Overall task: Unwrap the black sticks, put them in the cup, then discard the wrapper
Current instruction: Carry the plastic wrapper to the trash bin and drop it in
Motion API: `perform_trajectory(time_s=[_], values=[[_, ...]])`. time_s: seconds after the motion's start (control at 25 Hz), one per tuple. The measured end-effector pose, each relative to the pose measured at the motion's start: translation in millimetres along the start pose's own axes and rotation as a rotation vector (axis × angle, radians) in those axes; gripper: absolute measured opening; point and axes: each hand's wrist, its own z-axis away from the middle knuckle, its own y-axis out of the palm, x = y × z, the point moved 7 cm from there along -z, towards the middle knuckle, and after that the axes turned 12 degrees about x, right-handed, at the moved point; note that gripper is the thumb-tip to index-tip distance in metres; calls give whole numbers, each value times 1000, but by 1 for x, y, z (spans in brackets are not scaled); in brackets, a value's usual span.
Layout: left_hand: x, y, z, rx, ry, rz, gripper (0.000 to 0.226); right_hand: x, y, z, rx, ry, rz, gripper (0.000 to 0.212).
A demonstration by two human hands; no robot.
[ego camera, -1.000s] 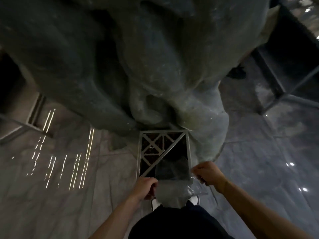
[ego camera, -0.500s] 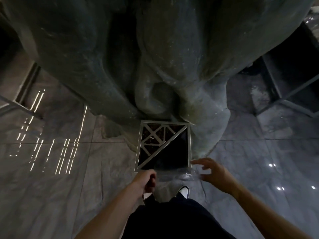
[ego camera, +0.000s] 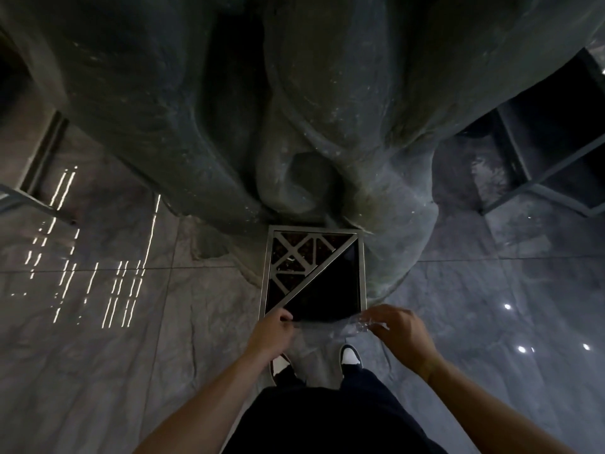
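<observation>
A clear plastic wrapper point(ego camera: 355, 325) stretches between my two hands just above the near edge of a square metal bin point(ego camera: 312, 229). My left hand point(ego camera: 270, 334) pinches the wrapper's left edge. At the crinkled right end, the curled fingers of my right hand point(ego camera: 397, 334) hold it. The bin's top has a dark triangular opening point(ego camera: 330, 290) on the right and a metal lattice on the left. No black sticks and no cup are in view.
A large grey sculpted stone mass point(ego camera: 311, 109) rises right behind the bin. The glossy marble floor point(ego camera: 131, 355) reflects lights. My shoes point(ego camera: 351, 354) stand just short of the bin. Dark metal frames point(ego camera: 540, 181) stand at the far right and left.
My right hand spread its fingers half a second ago and has now closed again on the wrapper's right end. Both hands have moved slightly forward to the bin's near rim.
</observation>
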Motion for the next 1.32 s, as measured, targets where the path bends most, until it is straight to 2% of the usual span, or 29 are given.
perform_trajectory(time_s=[0.08,0.16,0.24,0.4,0.48,0.56,0.76,0.92,1.04,1.2,1.32], values=[[-12,0,15,-10,176,-247,36,-6,5,-8,40,-13,-32,19],[-18,13,28,80,283,-325,50,-15,11,-16,65,1,-56,19],[-22,28,36,113,318,-349,53,-24,19,-24,83,24,-78,17],[-24,36,37,-89,291,-428,28,-26,37,-40,205,-22,-117,14],[-24,33,33,-190,271,-478,24,-24,41,-45,261,-49,-108,18],[-22,34,26,-226,234,-513,25,-27,44,-49,291,-35,-69,22],[-21,39,8,-218,152,-585,26,-39,54,-58,359,-5,52,29],[-20,48,-1,-176,138,-724,30,-45,61,-67,409,49,111,24],[-18,47,-6,-141,124,-741,30,-42,62,-71,418,49,132,31],[-17,47,-11,-75,126,-791,35,-40,60,-70,373,50,215,19],[-13,48,-14,-10,107,-770,45,-40,63,-65,391,88,240,21]])
